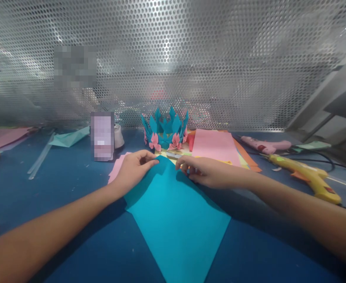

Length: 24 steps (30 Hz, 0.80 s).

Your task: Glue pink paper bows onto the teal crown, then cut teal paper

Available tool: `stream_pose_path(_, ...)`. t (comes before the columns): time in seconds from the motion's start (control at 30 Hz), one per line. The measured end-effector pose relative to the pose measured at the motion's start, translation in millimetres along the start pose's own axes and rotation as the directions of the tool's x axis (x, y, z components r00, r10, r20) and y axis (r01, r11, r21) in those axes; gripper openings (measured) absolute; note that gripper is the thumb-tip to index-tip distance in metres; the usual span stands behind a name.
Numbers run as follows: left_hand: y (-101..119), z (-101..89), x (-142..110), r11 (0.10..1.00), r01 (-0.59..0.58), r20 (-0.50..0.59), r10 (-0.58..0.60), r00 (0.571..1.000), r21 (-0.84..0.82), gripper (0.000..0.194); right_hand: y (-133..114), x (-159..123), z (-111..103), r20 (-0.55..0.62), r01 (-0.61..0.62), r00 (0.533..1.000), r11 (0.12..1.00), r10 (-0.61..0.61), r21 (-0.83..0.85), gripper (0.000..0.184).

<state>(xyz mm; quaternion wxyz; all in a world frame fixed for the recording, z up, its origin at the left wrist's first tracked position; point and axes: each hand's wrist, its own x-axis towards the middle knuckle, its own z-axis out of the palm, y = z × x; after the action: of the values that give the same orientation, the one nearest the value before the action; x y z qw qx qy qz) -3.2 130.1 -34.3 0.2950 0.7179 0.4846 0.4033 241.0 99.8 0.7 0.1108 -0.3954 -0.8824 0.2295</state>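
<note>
A large blue sheet of paper (179,216) lies turned like a diamond in front of me, its far corner lifted. My left hand (134,169) has thumb and fingers closed on the paper near that far corner. Beside the upper right edge of the sheet is my right hand (201,169), its fingers loosely bent and apart, with nothing visible between them. The index fingertip is at the paper's edge; whether it touches, I cannot tell. Just beyond the hands stands a folded paper crown (165,131) with blue points and pink pieces. The tip of a craft knife (173,155) shows between the hands.
Pink paper (216,145) tops a stack of coloured sheets. On the right are a yellow glue gun (308,175) and a pink glue gun (265,144) with cables. A phone (102,135) stands upright left; clear glue sticks (41,155) lie farther left. A perforated metal panel (173,59) closes the back.
</note>
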Motion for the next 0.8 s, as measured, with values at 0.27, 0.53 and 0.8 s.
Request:
stream_pose_path(0.27, 0, -1.4, 2, 0.997, -0.007, -0.083, 0.001, 0.997, -0.078, 0.024, 14, -1, -21, 0.143, 0.124, 0.979, 0.981, -0.146, 0.150, 0.026)
stream_pose_path(0.53, 4, -0.3, 1, 0.992, -0.086, -0.221, 0.064, 0.973, -0.092, 0.024, 23, 0, -25, 0.121, 0.145, 0.977, 0.959, -0.178, 0.244, 0.026)
stream_pose_path(0.8, 2, 2.6, -2, 0.961, 0.134, -0.157, -0.175, 0.972, -0.240, 0.040, 19, 1, -23, 0.064, 0.154, 0.982, 0.957, -0.175, 0.247, 0.024)
